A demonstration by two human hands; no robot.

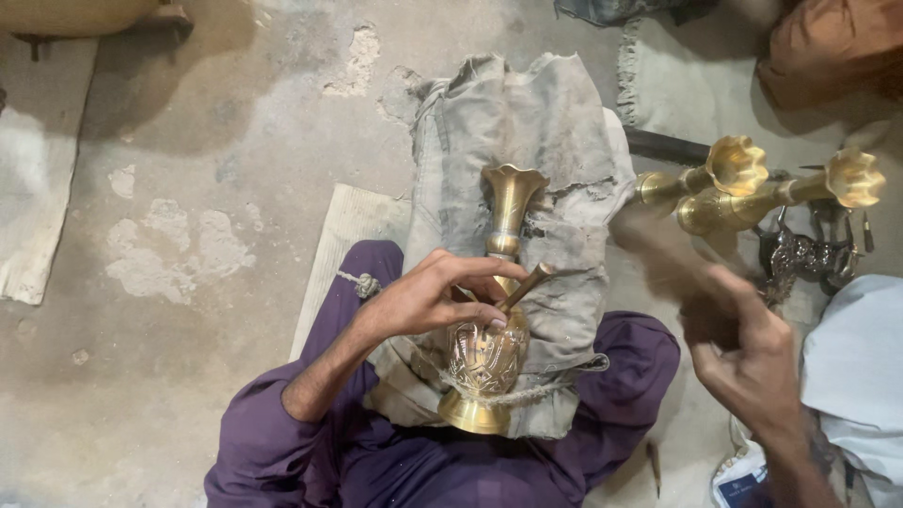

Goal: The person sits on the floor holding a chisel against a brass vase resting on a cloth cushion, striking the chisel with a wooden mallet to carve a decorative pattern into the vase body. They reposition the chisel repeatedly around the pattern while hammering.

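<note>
I am pinching a slim metal chisel (524, 287) in my left hand (428, 299) against the engraved brass vase (491, 325), lying lengthwise on grey padded cloth (564, 160), while my blurred, empty right hand (743, 353) is hovering apart.

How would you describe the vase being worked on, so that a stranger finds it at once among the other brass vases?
Start at the grey cloth pad lying over the purple-clad lap. The vase lies on it, foot toward the person, with the left hand pressing a thin tool to its belly. Unlike the two vases lying on the right, its belly is engraved.
</note>
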